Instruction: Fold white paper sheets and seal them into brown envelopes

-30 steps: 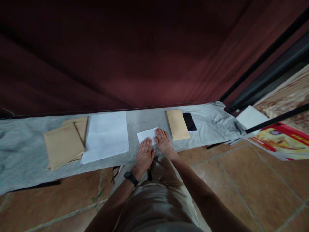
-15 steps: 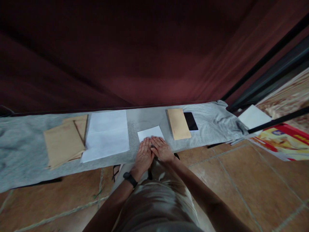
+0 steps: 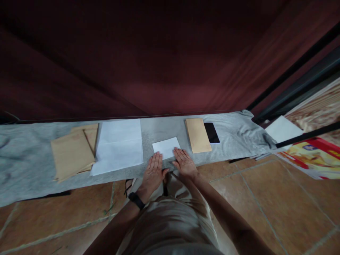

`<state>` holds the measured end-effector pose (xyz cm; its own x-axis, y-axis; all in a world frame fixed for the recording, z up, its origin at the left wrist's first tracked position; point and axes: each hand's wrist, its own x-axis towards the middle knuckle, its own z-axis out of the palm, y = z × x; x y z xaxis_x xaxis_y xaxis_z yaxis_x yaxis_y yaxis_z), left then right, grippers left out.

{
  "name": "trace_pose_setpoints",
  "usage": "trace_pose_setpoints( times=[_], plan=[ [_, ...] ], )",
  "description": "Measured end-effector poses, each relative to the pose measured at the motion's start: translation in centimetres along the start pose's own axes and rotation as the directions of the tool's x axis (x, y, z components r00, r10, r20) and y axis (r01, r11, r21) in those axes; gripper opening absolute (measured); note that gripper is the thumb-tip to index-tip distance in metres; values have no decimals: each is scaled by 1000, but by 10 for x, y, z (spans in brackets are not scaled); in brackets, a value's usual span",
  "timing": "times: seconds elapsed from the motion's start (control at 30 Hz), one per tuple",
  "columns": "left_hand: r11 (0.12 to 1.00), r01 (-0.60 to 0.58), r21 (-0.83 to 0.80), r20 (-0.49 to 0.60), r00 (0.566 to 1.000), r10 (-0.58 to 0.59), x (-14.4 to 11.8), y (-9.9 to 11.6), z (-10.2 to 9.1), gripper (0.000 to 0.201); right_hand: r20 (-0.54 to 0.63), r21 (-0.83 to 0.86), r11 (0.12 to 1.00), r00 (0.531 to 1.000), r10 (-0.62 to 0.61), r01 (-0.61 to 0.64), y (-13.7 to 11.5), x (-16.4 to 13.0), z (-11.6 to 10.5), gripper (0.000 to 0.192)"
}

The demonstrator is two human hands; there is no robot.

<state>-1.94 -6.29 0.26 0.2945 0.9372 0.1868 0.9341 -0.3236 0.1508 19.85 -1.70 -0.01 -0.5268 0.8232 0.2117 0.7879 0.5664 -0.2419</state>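
A small folded white paper (image 3: 166, 147) lies on the grey cloth in front of me. My left hand (image 3: 153, 170) rests flat at its lower left corner, fingers stretched out. At the lower right edge of the paper lies my right hand (image 3: 185, 163), palm down with its fingers extended. Neither hand grips anything. Left of them is a stack of larger white sheets (image 3: 119, 145), with a crease across the top one. To the right lies a pile of brown envelopes (image 3: 198, 136), partly over a dark phone (image 3: 211, 132).
Several brown envelopes (image 3: 71, 156) with a thin dark stick (image 3: 89, 141) on them lie at the left. The grey cloth (image 3: 26, 159) covers a narrow bench against a dark red curtain (image 3: 159, 71). A red and yellow box (image 3: 316, 156) and dark bars stand at the right.
My hands have slid apart, left hand to the left and right hand to the right, uncovering more of the folded paper. The view has shifted slightly.
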Motion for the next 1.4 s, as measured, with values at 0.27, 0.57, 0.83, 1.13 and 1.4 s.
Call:
trace_pose_setpoints(
  times=[0.27,0.57,0.83,1.13,1.4],
  plan=[
    [1000,17,-11,-46,999,-17,10,0,-7,67,-11,7,1000,1000,27,-27,4,-4,-1,59],
    [999,-6,-41,-6,1000,6,49,15,3,65,-23,13,998,998,59,-58,3,-5,0,55],
    [999,-51,-7,64,997,51,51,13,4,66,-19,84,994,997,74,-73,-10,36,2,52],
    [996,-86,1,94,992,86,51,14,7,68,21,49,997,998,64,-65,-16,58,18,52],
    [998,-26,-55,32,999,28,44,5,7,62,-13,8,996,996,84,-84,-16,55,20,52]
  ],
)
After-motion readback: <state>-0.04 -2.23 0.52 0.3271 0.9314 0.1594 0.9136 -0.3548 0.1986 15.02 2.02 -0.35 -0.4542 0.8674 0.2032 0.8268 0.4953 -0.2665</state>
